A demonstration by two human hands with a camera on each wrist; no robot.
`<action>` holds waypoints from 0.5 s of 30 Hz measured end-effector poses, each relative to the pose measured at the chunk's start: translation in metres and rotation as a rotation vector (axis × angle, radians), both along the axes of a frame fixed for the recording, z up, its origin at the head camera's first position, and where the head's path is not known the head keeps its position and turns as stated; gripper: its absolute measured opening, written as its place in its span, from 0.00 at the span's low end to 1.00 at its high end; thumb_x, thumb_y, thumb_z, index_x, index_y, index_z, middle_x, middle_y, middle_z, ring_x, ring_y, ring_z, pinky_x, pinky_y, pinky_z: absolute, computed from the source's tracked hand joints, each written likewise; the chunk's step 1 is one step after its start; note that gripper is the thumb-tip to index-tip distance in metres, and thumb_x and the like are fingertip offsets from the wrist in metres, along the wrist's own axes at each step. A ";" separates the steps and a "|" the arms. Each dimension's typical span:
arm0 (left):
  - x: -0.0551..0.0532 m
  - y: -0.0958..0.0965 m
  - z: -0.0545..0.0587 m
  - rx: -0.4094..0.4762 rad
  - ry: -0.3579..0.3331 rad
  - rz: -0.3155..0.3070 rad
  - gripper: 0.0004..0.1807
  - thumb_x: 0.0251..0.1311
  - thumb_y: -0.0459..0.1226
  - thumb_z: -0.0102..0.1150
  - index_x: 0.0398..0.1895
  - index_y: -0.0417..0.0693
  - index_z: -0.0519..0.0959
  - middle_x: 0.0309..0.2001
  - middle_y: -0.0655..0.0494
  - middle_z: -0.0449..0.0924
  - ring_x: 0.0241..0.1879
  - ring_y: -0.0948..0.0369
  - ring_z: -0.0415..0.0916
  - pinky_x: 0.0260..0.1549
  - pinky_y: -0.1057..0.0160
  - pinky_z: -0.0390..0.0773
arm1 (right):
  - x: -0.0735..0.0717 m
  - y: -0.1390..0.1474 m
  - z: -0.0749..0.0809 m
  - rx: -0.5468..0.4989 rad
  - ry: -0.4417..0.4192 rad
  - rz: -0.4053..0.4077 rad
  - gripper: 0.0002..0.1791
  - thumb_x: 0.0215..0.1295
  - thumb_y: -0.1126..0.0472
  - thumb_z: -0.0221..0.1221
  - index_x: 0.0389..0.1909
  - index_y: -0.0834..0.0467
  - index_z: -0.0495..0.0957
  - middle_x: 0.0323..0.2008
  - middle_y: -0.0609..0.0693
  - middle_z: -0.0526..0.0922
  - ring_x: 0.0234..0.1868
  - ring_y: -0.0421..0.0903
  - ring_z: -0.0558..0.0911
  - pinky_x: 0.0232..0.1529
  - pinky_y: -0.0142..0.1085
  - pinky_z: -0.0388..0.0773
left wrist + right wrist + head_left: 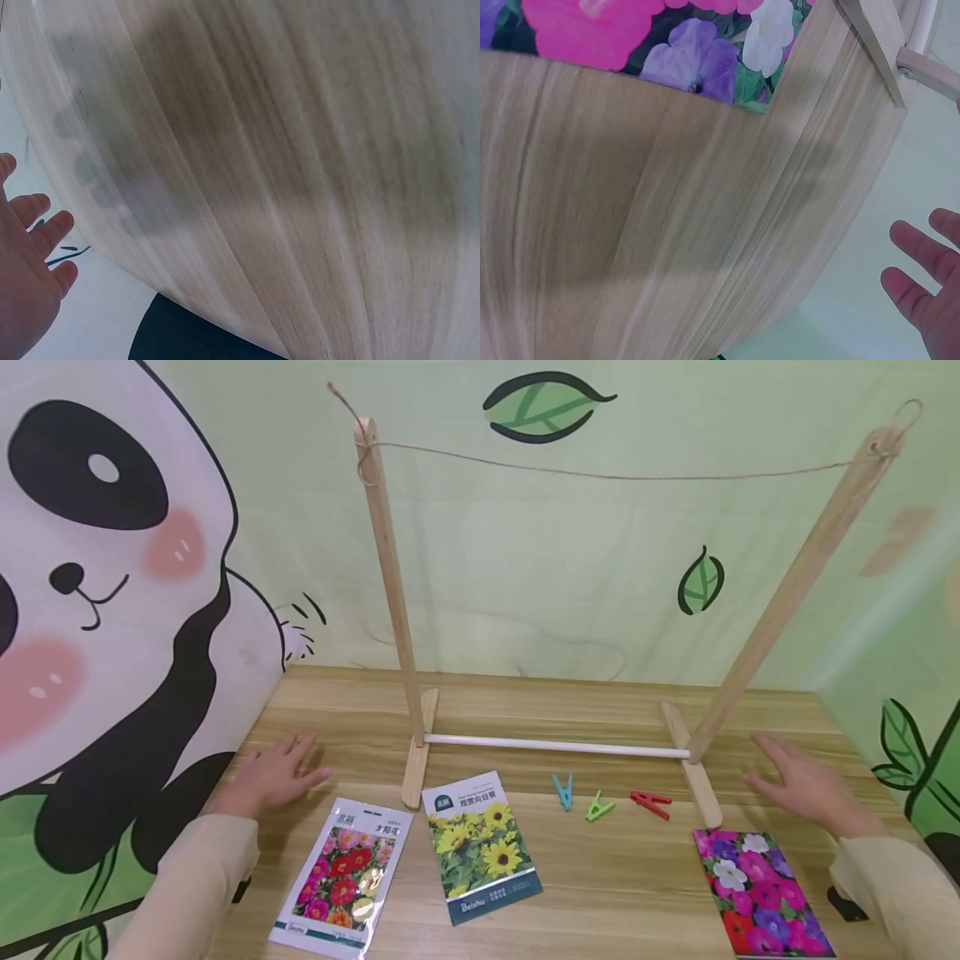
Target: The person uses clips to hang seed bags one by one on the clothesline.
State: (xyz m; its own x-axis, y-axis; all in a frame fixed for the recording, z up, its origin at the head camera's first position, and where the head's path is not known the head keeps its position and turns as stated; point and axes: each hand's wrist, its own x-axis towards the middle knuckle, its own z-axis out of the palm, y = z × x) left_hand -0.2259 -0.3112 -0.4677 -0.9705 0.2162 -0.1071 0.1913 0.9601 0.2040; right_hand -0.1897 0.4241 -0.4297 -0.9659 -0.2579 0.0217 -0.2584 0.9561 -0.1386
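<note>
Both hands are bare and hold nothing. My left hand (272,777) is spread palm down at the table's left side, nearest the seed packet with red and pink flowers (343,881). On the right, my right hand (801,783) has its fingers extended, close to the packet with purple and pink flowers (765,893). A sunflower seed packet (482,847) lies between them. Behind it lie a blue clothespin (563,792), a green clothespin (598,807) and a red clothespin (651,802). In the wrist views, the fingers of each hand appear straight and apart from the wood.
A wooden stand has a left post (392,577), a right post (795,593) and a white bottom rod (555,745). A thin twine (600,475) sags between the post tops. Wooden feet rest on the table (600,877). A printed panda cloth (450,568) hangs behind.
</note>
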 end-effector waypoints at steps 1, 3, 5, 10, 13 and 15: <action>0.001 0.001 0.001 0.000 -0.003 -0.002 0.46 0.77 0.59 0.53 0.79 0.30 0.61 0.75 0.19 0.58 0.74 0.24 0.58 0.69 0.20 0.57 | 0.000 -0.001 0.000 -0.001 -0.002 0.001 0.40 0.75 0.52 0.62 0.71 0.81 0.63 0.67 0.85 0.66 0.63 0.83 0.72 0.57 0.72 0.76; 0.002 0.001 0.002 0.003 -0.005 -0.007 0.46 0.77 0.59 0.53 0.80 0.30 0.61 0.75 0.19 0.58 0.74 0.24 0.59 0.68 0.20 0.58 | 0.001 -0.002 0.000 -0.002 -0.007 0.001 0.41 0.74 0.50 0.63 0.71 0.80 0.63 0.67 0.84 0.66 0.63 0.83 0.72 0.57 0.72 0.76; 0.003 0.002 0.002 0.006 -0.006 -0.013 0.46 0.77 0.59 0.52 0.80 0.31 0.61 0.75 0.18 0.59 0.73 0.24 0.59 0.68 0.21 0.58 | 0.002 -0.002 0.000 -0.005 -0.014 -0.002 0.43 0.73 0.49 0.64 0.71 0.80 0.64 0.67 0.84 0.67 0.63 0.83 0.73 0.56 0.72 0.77; 0.003 0.004 0.001 0.011 0.004 -0.029 0.47 0.76 0.61 0.52 0.79 0.31 0.62 0.75 0.19 0.59 0.73 0.24 0.61 0.68 0.21 0.59 | 0.003 -0.004 -0.001 -0.015 -0.016 0.001 0.43 0.72 0.47 0.65 0.71 0.78 0.65 0.67 0.83 0.67 0.63 0.82 0.73 0.53 0.72 0.78; 0.005 0.005 0.000 0.017 0.012 -0.032 0.47 0.76 0.61 0.52 0.79 0.31 0.62 0.74 0.19 0.60 0.73 0.25 0.61 0.68 0.21 0.58 | 0.003 -0.005 -0.001 -0.020 -0.014 0.004 0.43 0.71 0.48 0.65 0.70 0.78 0.65 0.67 0.83 0.68 0.63 0.82 0.73 0.53 0.73 0.78; 0.006 0.006 0.000 0.024 0.020 -0.034 0.46 0.76 0.60 0.53 0.79 0.31 0.62 0.74 0.20 0.60 0.73 0.25 0.61 0.68 0.21 0.58 | 0.004 -0.005 -0.001 -0.023 -0.014 0.005 0.43 0.71 0.48 0.66 0.70 0.77 0.65 0.67 0.83 0.68 0.63 0.82 0.73 0.53 0.73 0.78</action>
